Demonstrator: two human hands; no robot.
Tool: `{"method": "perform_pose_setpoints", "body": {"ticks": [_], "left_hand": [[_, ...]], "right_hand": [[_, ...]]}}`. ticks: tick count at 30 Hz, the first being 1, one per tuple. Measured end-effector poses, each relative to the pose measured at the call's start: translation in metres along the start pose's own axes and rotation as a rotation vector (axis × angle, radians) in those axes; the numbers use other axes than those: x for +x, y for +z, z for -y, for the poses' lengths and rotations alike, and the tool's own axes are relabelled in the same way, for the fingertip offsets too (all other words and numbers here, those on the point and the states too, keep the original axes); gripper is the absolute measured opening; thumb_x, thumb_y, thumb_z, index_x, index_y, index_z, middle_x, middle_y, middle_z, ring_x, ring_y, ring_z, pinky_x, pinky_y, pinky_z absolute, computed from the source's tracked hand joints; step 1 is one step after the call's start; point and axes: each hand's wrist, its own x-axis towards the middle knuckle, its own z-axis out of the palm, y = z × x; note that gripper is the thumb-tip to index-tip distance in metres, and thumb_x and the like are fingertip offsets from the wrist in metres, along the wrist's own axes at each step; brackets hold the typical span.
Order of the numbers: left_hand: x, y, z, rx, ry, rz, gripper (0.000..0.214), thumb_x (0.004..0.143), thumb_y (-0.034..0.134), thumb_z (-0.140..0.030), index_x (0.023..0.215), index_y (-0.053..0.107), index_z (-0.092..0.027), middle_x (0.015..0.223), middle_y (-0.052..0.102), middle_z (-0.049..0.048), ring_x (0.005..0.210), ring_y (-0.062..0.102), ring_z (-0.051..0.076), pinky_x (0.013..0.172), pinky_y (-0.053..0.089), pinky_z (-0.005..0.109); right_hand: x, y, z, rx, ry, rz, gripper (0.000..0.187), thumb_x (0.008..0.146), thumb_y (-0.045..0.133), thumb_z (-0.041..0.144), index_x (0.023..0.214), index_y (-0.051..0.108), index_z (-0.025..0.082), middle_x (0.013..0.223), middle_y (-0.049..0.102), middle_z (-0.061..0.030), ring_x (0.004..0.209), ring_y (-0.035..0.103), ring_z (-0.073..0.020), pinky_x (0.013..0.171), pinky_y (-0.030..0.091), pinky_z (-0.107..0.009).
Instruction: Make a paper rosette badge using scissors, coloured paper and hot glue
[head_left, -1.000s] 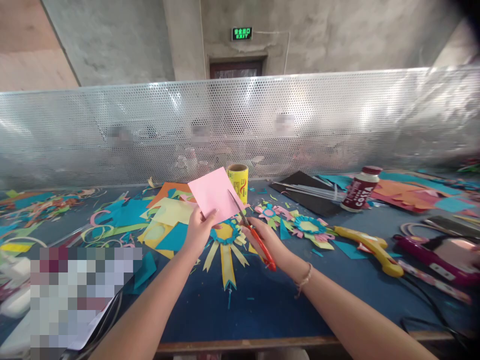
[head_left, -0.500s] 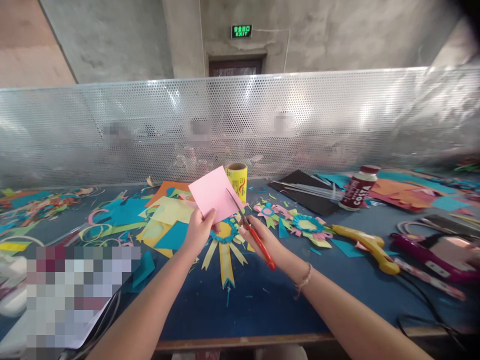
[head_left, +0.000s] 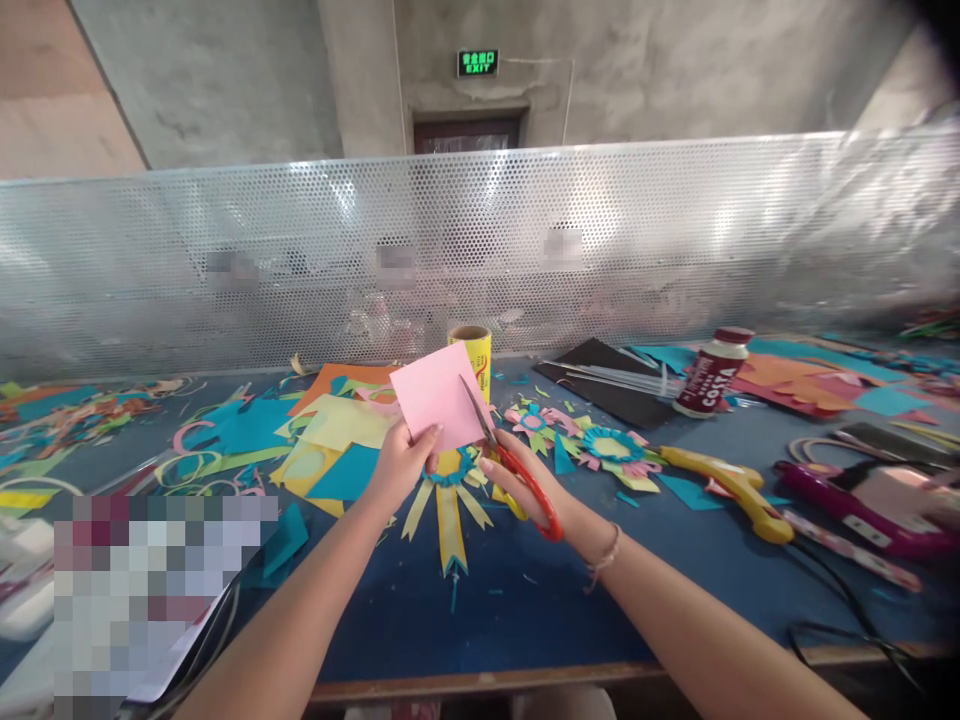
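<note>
My left hand (head_left: 407,458) pinches the lower edge of a square of pink paper (head_left: 436,392), held up above the table. Red-handled scissors (head_left: 536,488) are in my right hand (head_left: 521,470), with their blades pointing up and left at the paper's right side. Whether the paper lies between the blades I cannot tell. Beneath both hands lies a paper rosette (head_left: 451,530) with a blue ruffled ring, a yellow centre and yellow ribbon tails. Behind the paper stands a yellow cardboard tube (head_left: 480,365), partly hidden.
Coloured paper (head_left: 341,420) is heaped on the left. At right are finished-looking rosettes (head_left: 611,447), a yellow glue gun (head_left: 720,480) with its cord, a purple tool (head_left: 862,510) and a Costa bottle (head_left: 712,372). A perforated metal screen (head_left: 300,260) runs along the back.
The pink paper has turned slightly and shifted right and down with my left hand. The scissors' handles have spread apart, showing a second loop.
</note>
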Motion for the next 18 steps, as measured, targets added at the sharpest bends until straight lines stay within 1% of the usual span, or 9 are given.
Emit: {"method": "perform_pose_setpoints", "body": {"ticks": [3,6,9,12,15,18], "left_hand": [[0.0,0.0006,0.0006,0.004,-0.019,0.018,0.038,0.08,0.054,-0.044,0.053,0.044,-0.019,0.04,0.044,-0.0033,0.038,0.04,0.008,0.044,0.032,0.021],[0.0,0.0011,0.0017,-0.011,-0.031,0.021,0.038,0.08,0.054,-0.043,0.052,0.043,-0.018,0.039,0.042,-0.0038,0.038,0.039,0.008,0.043,0.031,0.021],[-0.0001,0.0014,0.0038,-0.051,-0.057,0.022,0.033,0.079,0.055,-0.041,0.058,0.044,-0.018,0.039,0.04,-0.0057,0.036,0.036,0.007,0.041,0.028,0.02],[-0.0002,0.0015,0.0061,-0.086,-0.082,0.004,0.03,0.079,0.055,-0.045,0.065,0.046,-0.019,0.038,0.038,-0.0073,0.035,0.034,0.007,0.04,0.025,0.02],[-0.0005,0.0018,0.0066,-0.061,-0.086,0.001,0.036,0.08,0.052,-0.051,0.063,0.044,-0.02,0.038,0.038,-0.0063,0.035,0.035,0.008,0.04,0.026,0.021],[-0.0009,0.0029,0.006,-0.035,-0.08,0.027,0.041,0.081,0.05,-0.053,0.059,0.043,-0.019,0.038,0.04,-0.005,0.036,0.037,0.008,0.04,0.027,0.021]], "right_hand": [[0.0017,-0.0001,-0.0014,-0.017,-0.02,-0.003,0.025,0.084,0.05,0.045,0.087,0.051,0.02,0.084,0.057,-0.0072,0.079,0.054,-0.0193,0.071,0.046,-0.033],[0.0049,0.0012,-0.0034,-0.069,-0.017,-0.017,0.026,0.083,0.051,0.045,0.08,0.049,0.019,0.075,0.055,-0.0038,0.069,0.052,-0.0154,0.063,0.044,-0.028],[0.0074,0.0031,-0.0054,-0.133,-0.007,-0.055,0.027,0.085,0.047,0.043,0.073,0.046,0.019,0.064,0.051,-0.0007,0.059,0.049,-0.0128,0.055,0.04,-0.026],[0.0076,0.004,-0.0069,-0.165,0.029,-0.075,0.032,0.088,0.042,0.044,0.065,0.042,0.021,0.055,0.047,0.0006,0.053,0.047,-0.0124,0.049,0.036,-0.024],[0.007,0.0039,-0.0074,-0.18,0.079,-0.071,0.036,0.089,0.039,0.045,0.063,0.043,0.021,0.052,0.047,0.0009,0.049,0.047,-0.012,0.047,0.035,-0.024],[0.0078,0.0038,-0.0079,-0.201,0.089,-0.074,0.037,0.09,0.035,0.044,0.063,0.046,0.02,0.055,0.051,-0.0003,0.05,0.048,-0.0118,0.049,0.036,-0.025]]}}
